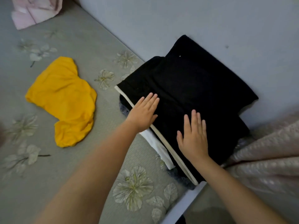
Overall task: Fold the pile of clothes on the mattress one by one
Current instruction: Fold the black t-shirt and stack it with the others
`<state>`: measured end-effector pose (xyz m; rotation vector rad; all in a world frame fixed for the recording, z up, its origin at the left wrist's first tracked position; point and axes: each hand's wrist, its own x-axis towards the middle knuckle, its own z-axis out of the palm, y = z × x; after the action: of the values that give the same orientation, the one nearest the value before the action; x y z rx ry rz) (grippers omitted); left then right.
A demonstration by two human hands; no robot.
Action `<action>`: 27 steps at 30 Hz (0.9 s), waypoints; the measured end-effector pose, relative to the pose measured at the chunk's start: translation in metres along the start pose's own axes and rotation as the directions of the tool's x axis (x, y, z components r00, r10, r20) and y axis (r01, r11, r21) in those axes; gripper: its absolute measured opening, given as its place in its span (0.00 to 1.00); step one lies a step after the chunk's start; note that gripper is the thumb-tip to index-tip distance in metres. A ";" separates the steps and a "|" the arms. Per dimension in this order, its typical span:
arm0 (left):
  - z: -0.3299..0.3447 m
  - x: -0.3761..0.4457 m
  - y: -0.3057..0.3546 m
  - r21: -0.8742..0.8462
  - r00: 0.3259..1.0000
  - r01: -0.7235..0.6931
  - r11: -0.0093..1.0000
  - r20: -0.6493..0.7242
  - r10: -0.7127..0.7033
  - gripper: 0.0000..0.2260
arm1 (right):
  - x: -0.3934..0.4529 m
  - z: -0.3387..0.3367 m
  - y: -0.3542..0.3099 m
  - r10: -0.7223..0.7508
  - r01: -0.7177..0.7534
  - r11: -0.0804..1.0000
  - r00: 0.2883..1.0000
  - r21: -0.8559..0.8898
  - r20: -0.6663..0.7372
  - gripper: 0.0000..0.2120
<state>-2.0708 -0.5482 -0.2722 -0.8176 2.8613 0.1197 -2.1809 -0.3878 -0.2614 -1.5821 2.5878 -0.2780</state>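
A folded black garment (191,84) with a cream edge lies on top of a stack of folded clothes at the mattress edge, against the wall. My left hand (144,112) lies flat on its near left part, fingers straight. My right hand (193,136) presses flat on its near right part. A folded white piece (157,146) sticks out beneath the black one. A crumpled yellow garment (64,101) lies unfolded on the mattress (48,167) to the left.
A pink garment (34,12) sits at the far left corner. A grey wall (194,18) runs behind the stack. A pinkish patterned blanket (267,159) lies at the right. The mattress edge drops off near the bottom centre.
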 end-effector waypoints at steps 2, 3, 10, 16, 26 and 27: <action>0.007 -0.031 -0.014 -0.034 0.997 0.078 0.996 0.015 -0.078 0.27 | 0.002 0.001 -0.025 -0.078 0.077 0.994 0.997 0.074 0.007 0.26; 0.012 -0.050 -0.022 -0.043 0.990 0.137 0.990 0.045 -0.135 0.27 | 0.005 0.005 -0.041 -0.141 0.137 0.984 0.990 0.111 0.030 0.25; 0.055 -0.231 -0.091 -0.108 0.798 0.598 0.794 0.171 -0.578 0.26 | -0.015 0.059 -0.162 -0.577 0.545 0.816 0.781 0.191 0.239 0.23; 0.109 -0.369 -0.139 -0.099 0.536 0.844 0.527 0.209 -0.818 0.26 | -0.027 0.108 -0.252 -0.595 0.577 0.800 0.722 0.166 0.354 0.20; 0.237 -0.418 -0.165 -0.400 0.411 0.869 0.293 0.252 -0.876 0.27 | -0.006 0.216 -0.355 -0.481 0.561 0.821 0.781 -0.110 0.398 0.25; 0.244 -0.419 -0.163 -0.428 0.399 0.859 0.280 0.218 -0.891 0.28 | -0.004 0.226 -0.360 -0.432 0.500 0.859 0.824 -0.109 0.367 0.25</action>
<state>-1.6009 -0.4403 -0.4427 -2.4173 1.9248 0.6772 -1.8250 -0.5686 -0.4094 -2.1159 1.9945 0.2167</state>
